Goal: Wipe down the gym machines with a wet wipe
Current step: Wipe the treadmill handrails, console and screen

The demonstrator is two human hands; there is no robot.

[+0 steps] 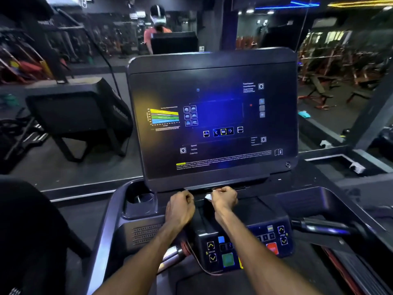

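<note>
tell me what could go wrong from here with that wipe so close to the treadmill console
1. The wet wipe is bunched small in the right hand; a wad that tight may only smear the console screen.
2. Both forearms hang over the keypad with the red button and green button; one could get pressed by accident.
3. The left hand is near the red cord and might snag it.

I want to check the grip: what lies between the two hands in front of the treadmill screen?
In the head view, a small white wet wipe shows in the gap between the left hand and the right hand. The right hand holds it; the left hand's contact is unclear.
</note>
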